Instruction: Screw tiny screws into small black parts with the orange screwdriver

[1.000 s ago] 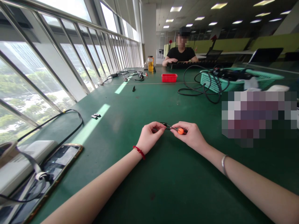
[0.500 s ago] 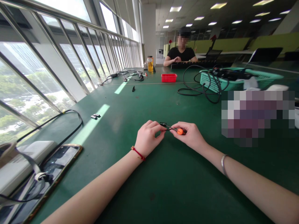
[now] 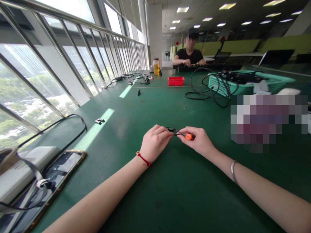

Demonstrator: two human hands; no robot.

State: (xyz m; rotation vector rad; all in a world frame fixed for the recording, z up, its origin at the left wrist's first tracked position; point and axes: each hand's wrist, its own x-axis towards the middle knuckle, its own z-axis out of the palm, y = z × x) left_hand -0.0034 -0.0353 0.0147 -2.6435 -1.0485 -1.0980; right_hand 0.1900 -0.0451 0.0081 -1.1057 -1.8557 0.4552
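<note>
Above the green table, my left hand (image 3: pixel 156 142) pinches a small black part (image 3: pixel 170 129), whose far end sticks out past the fingertips. My right hand (image 3: pixel 197 139) is closed on what looks like a screwdriver (image 3: pixel 188 136) with a round orange handle end. A thin grey shaft runs from it toward the black part. Below that, a short dark strip bridges the two hands' fingertips; which thing it belongs to I cannot tell. The fingers hide most of both items.
Small black pieces (image 3: pixel 99 121) lie left, another (image 3: pixel 139 92) farther back. A red tray (image 3: pixel 176 81), a teal basket (image 3: pixel 220 85) with black cables, and a jar (image 3: pixel 156 67) stand beyond. A phone (image 3: pixel 65 165) and white box lie front left. A person (image 3: pixel 189 56) sits opposite.
My left thumb and fingers have drawn closer together. The orange handle end has shifted slightly right with my right hand. The person opposite has moved a hand.
</note>
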